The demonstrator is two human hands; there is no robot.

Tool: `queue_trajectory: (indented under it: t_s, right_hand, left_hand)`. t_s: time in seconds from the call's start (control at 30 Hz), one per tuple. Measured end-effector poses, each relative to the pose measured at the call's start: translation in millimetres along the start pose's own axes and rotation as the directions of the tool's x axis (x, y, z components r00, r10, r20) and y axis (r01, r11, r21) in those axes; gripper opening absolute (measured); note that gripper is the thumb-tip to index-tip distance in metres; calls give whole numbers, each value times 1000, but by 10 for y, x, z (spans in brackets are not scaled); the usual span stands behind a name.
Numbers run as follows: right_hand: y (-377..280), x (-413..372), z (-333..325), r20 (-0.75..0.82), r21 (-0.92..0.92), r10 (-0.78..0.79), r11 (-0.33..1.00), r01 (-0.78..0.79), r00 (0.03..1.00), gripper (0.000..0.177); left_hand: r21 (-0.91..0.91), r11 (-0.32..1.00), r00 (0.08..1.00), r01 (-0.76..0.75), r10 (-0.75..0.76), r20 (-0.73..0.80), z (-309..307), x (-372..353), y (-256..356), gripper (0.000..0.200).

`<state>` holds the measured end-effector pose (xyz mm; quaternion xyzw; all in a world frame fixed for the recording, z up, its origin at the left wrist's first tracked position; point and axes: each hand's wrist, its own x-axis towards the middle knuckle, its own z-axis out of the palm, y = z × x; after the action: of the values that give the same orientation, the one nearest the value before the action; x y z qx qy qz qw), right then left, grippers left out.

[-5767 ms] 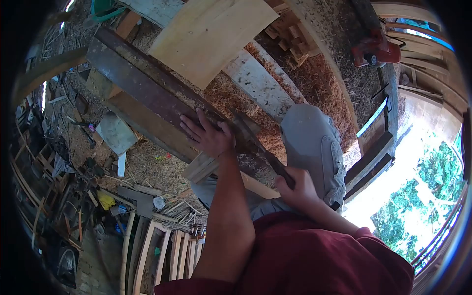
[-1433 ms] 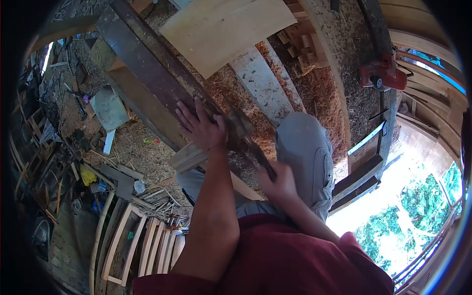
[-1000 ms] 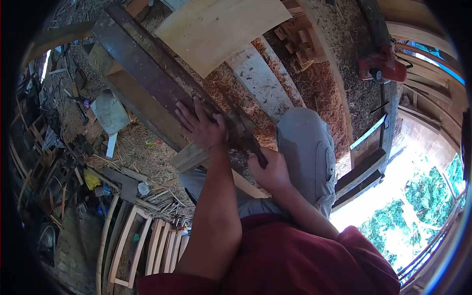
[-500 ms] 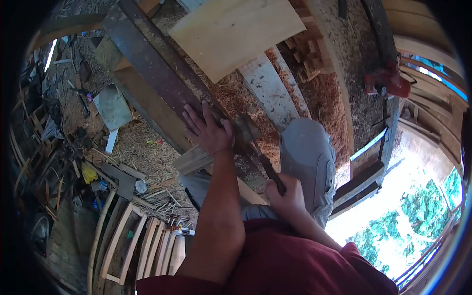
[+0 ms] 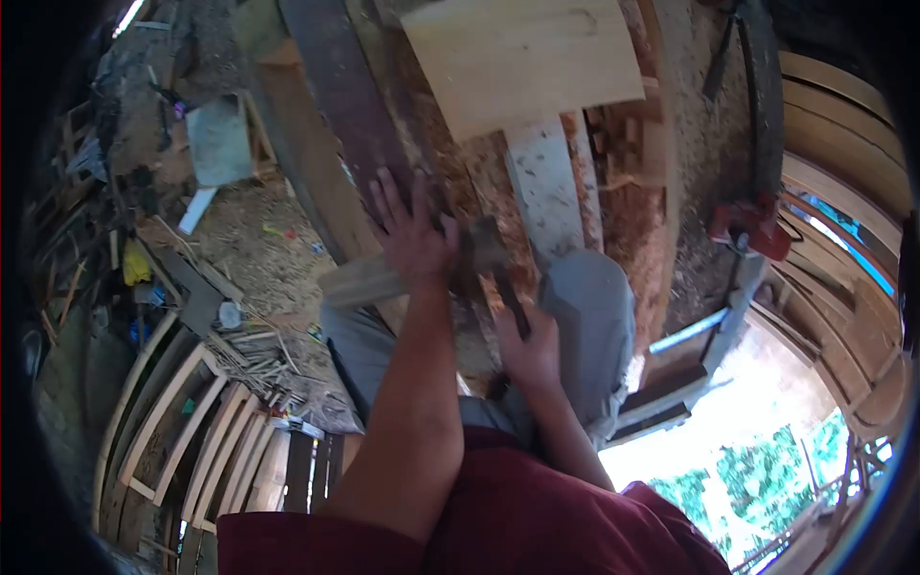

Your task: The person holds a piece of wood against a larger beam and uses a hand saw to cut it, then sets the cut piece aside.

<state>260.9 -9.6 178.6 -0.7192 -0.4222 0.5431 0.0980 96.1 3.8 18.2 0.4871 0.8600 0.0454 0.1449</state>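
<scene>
My left hand [image 5: 417,240] lies flat with its fingers spread on a dark reddish-brown plank [image 5: 350,105]. A short, pale piece of wood [image 5: 359,281] crosses beneath the wrist, partly hidden by it. My right hand [image 5: 530,350] is closed around the dark handle of a hand tool [image 5: 514,305]. The tool reaches up toward a brownish block-like end [image 5: 487,244] beside my left thumb. Blur keeps me from telling whether that end is the tool's head or part of the wood.
A wide pale board [image 5: 527,62] lies ahead over a whitish plank [image 5: 544,177] and wood shavings. At the right sits a red power tool [image 5: 752,228]. Slatted wooden frames [image 5: 172,431] stand at lower left near scrap sticks. My knee [image 5: 589,307] is beside the right hand.
The view has shifted, so the surroundings sit differently. My right hand has moved slightly closer to the left with the tool; its handle stands steeper. My left hand stays flat on the plank.
</scene>
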Motion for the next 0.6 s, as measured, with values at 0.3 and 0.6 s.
queue_trajectory:
  t_s: [0.3,0.6]
  right_hand:
    - [-167,-67,-67,70,22,133,991,-135,989,30]
    - [-32,64,-72,90,4,96,995,-97,991,32]
  left_hand:
    - [34,999,999,28,-29,20,30,-2,-3,85]
    - [26,999,999,40,-41,18,17,0,-5,84]
